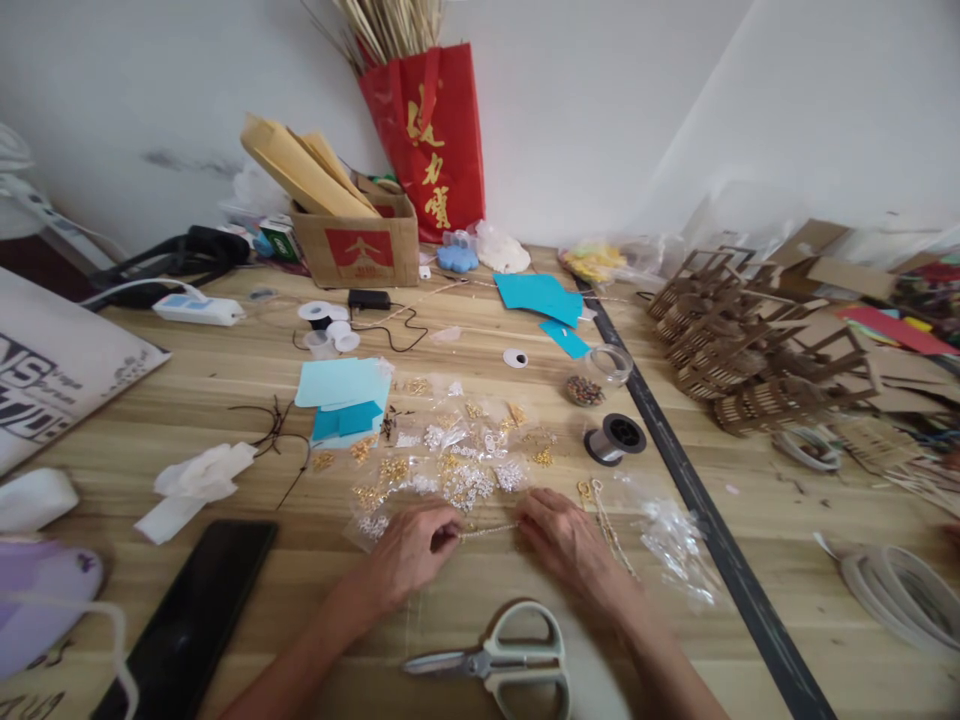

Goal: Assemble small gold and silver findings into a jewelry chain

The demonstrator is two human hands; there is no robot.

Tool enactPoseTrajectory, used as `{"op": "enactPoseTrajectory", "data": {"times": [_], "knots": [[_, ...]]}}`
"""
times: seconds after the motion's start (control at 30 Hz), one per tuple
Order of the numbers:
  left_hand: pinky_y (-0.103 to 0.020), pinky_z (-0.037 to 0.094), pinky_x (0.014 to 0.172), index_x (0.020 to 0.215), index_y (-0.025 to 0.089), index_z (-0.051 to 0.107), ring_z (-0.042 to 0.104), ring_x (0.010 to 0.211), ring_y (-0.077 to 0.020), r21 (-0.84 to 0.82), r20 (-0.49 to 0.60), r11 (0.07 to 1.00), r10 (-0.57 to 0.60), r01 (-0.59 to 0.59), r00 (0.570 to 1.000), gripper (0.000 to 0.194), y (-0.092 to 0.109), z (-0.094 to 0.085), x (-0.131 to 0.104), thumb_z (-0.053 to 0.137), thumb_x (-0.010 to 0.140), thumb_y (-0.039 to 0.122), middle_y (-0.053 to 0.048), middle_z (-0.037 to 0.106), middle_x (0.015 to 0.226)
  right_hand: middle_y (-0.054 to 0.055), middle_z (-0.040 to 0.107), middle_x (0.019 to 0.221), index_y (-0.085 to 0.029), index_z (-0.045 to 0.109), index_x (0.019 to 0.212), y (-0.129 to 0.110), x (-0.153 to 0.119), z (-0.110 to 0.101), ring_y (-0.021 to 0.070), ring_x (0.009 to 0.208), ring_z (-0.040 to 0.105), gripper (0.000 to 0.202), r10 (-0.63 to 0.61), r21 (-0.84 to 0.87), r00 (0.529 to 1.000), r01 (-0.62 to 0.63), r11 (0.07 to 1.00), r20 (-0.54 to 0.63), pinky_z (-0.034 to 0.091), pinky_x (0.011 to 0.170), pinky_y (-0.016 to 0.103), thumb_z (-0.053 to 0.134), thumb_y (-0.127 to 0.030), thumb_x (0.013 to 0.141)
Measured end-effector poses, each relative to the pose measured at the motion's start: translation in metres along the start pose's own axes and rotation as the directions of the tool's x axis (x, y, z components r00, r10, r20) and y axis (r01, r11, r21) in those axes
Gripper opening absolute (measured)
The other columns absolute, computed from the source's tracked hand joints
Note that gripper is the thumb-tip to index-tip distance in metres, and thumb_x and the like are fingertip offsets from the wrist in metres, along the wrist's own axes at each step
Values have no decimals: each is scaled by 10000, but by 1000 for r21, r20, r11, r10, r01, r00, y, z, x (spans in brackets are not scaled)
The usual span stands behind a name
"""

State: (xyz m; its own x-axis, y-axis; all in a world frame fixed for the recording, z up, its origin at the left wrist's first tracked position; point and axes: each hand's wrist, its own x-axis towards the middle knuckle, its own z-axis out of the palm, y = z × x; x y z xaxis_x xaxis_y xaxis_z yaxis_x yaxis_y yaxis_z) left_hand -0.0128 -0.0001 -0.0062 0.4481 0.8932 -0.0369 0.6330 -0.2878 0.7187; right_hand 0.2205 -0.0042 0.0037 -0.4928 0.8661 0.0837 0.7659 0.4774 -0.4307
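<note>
A thin gold-and-silver chain (491, 530) stretches low over the table between my two hands. My left hand (421, 538) pinches its left end between thumb and forefinger. At its other end my right hand (556, 528) is closed, the fingertips partly hidden behind the hand. Just beyond my hands lie small plastic bags of gold and silver jewelry findings (469, 482). More chain with a clasp ring (604, 515) lies to the right of my right hand. Scissors (517, 660) with pale handles rest in front of me, blades pointing left.
A black phone (199, 610) and crumpled tissue (196, 485) lie left. A wire spool (615, 440), a bead jar (585, 390) and clear bags (682, 550) are right. Brown wooden frames (757, 350) pile up farther right. A cardboard box (360, 250) and red bag (450, 140) stand behind.
</note>
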Motion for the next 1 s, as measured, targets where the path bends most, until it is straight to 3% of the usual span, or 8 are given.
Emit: {"op": "enactPoseTrajectory", "data": {"times": [0.17,0.43,1.0], "knots": [[-252,449,723,829,162,696,602,767,-159,46,-17,997,68,-67,998,240,-4,3,0,539,749,0,-35,680,797,30,600,834,-198,548,837,-1,0,-7,157,709,590,162,86,171,996,-81,982,-22,429,631,251,450,-89,906],[-260,427,714,717,161,659,571,756,-162,166,-23,981,109,-103,994,171,-5,5,-2,560,783,38,-28,634,758,39,595,868,-204,560,895,2,0,-3,154,722,613,152,91,358,992,-55,932,-87,459,632,246,456,-94,875],[-242,405,666,693,153,630,557,681,-143,31,-126,990,138,-135,982,159,-7,4,1,570,748,16,-10,632,679,32,593,816,-197,572,829,5,1,-1,153,730,613,157,110,407,979,-31,913,-173,475,666,251,474,-74,832]]}}
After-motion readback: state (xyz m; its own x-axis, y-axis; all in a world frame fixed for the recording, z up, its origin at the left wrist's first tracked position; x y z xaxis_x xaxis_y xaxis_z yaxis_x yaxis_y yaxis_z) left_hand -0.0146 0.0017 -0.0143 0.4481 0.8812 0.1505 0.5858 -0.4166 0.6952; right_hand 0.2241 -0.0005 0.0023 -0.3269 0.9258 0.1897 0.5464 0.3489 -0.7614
